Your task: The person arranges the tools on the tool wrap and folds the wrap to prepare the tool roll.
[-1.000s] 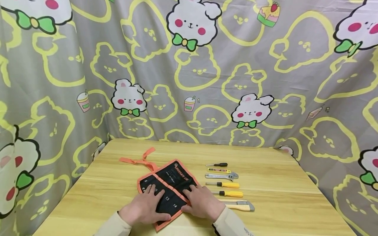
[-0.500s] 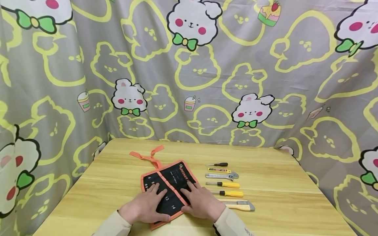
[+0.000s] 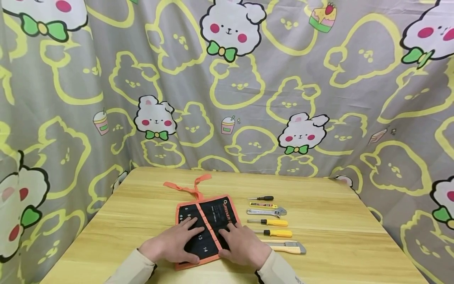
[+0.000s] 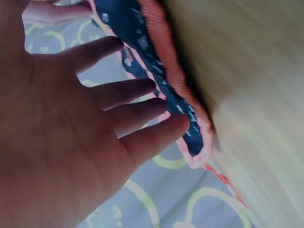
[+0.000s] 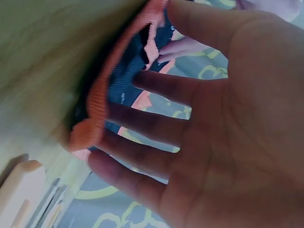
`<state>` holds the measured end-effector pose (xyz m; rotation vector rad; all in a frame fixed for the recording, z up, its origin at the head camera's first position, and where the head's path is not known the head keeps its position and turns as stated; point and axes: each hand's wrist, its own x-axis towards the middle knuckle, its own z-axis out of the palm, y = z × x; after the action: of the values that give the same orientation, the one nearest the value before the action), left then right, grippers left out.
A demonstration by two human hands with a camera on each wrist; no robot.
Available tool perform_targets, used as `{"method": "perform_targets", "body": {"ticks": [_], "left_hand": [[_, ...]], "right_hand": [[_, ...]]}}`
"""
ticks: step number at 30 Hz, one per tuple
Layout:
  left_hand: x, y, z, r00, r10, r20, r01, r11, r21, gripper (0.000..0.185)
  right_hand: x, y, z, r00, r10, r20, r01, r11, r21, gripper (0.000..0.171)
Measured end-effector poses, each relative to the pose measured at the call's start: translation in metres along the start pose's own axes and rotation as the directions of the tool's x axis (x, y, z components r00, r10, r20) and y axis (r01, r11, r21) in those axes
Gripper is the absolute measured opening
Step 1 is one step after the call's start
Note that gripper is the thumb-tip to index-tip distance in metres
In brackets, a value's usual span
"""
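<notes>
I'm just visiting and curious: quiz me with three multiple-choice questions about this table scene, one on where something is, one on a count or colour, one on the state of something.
1. Where does the row of loose tools lie relative to the tool pouch?
A. on the person's right of it
B. on the person's left of it
C. on top of it

2. What colour is the pouch's trim?
A. green
B. orange
C. white

3. How do the left hand and right hand meet the pouch?
A. both lifted clear of it
B. both resting flat on it with straight fingers
C. both clenched as fists beside it

Answers:
1 A, the screwdrivers, wrench and utility knife lie to its right.
2 B, an orange border and straps frame the black fabric.
3 B, the head view shows spread fingers lying on the pouch.
</notes>
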<state>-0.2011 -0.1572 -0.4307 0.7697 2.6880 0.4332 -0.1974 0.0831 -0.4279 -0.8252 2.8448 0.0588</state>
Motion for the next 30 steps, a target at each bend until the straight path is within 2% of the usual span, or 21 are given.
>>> {"method": "perform_targets", "body": {"ticks": [7,17,26,30], "left_hand": [[-0.001,0.002,0.0,0.998,-0.058,0.016,0.057,0.998,0.018,0.085],[-0.001,0.0,0.0,0.999,-0.045,-0.023,0.046,0.998,0.036,0.079],[0.0,0.001,0.002,0.998,-0.066,-0.021,0.067,0.997,0.039,0.073],[0.003,-0.002,0.002,0.998,-0.031,-0.051,0.033,0.998,0.046,0.067]], "right_hand": [[0.001,0.0,0.002,0.999,0.036,0.028,-0.036,0.999,-0.006,0.065],[-0.001,-0.002,-0.003,0.997,0.059,0.039,-0.059,0.998,-0.018,0.062],[0.0,-0.005,-0.002,0.997,0.074,0.026,-0.073,0.997,-0.04,0.061],[-0.007,0.006,-0.006,0.999,0.042,-0.019,-0.042,0.999,-0.024,0.057]]}}
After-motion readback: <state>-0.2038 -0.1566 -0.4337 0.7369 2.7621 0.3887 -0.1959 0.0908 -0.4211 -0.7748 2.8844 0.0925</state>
